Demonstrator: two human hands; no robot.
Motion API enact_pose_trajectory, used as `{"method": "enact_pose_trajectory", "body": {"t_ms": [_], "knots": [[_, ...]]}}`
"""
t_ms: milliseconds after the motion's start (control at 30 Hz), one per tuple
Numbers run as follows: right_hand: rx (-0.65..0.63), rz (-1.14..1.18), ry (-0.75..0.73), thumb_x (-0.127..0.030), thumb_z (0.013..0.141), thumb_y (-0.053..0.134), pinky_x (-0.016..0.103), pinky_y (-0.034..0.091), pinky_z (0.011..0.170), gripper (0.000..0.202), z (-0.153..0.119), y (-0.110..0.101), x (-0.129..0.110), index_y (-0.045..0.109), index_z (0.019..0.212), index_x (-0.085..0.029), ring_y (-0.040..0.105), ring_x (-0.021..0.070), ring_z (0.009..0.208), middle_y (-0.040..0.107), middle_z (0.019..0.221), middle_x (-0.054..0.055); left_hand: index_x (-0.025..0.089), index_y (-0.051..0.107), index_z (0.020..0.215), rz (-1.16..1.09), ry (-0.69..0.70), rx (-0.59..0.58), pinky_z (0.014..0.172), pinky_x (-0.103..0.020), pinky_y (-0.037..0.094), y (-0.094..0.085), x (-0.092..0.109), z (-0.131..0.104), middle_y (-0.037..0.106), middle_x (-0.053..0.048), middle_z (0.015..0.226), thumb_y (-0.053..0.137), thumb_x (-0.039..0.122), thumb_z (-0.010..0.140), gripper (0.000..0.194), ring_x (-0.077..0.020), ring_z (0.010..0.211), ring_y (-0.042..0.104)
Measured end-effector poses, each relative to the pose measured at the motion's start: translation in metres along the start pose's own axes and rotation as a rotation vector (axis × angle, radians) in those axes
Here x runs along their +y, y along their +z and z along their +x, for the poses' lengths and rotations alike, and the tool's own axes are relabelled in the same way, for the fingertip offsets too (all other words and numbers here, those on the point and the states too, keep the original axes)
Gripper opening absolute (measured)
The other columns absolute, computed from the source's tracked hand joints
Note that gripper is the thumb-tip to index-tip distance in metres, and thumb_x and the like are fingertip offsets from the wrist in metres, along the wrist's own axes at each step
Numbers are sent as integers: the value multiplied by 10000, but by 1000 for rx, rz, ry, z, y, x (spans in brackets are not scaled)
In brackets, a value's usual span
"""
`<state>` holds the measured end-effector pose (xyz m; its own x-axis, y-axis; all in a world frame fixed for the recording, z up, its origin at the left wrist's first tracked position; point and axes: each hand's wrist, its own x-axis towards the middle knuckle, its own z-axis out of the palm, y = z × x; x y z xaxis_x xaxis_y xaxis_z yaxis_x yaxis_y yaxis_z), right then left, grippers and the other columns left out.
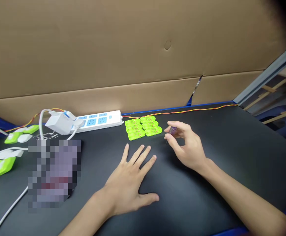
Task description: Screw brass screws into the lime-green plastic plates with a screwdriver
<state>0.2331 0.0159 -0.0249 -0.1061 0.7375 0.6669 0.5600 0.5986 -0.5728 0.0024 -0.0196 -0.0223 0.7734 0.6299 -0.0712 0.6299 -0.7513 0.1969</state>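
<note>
My left hand [127, 183] lies over the black tabletop with its fingers spread and nothing in them. To its right, my right hand [186, 142] pinches a small dark purple piece [173, 130] between thumb and fingertips. A thin dark line sticks down from that piece; its exact kind is too small to make out. Just left of my right fingertips, several flat bright green pieces [143, 127] with rounded ends sit together in two columns. Small reddish and dark details show on them, and neither hand touches them.
A white power strip [113, 118] with a plugged-in white adapter [59, 123] stands at the back left. Green-and-white pieces [5, 165] and white cables lie at the far left, beside a pixelated object [59, 170]. A twisted red-yellow wire [182, 112] runs along the cardboard wall [133, 49].
</note>
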Motion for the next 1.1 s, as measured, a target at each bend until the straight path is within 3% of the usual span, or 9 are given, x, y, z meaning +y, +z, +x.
{"method": "enact_pose_trajectory", "body": {"t_ms": [267,1100], "knots": [[-5,14,7,-160,882,600,260,603,713,388,1,-1,-1,493,1244,-247,676,111,759,647,954,22,268,217,1531,-14,-22,25,1096,-765,-32,0,1,0,147,-130,1611,414,766,822,889,-397,1468,170],[-35,-20,-25,-164,891,595,252,612,740,420,0,-3,-3,467,1279,-264,678,109,798,653,1030,37,264,183,1538,8,-30,-26,1103,-753,-31,-3,3,0,109,-123,1615,337,763,853,861,-370,1484,121]]}}
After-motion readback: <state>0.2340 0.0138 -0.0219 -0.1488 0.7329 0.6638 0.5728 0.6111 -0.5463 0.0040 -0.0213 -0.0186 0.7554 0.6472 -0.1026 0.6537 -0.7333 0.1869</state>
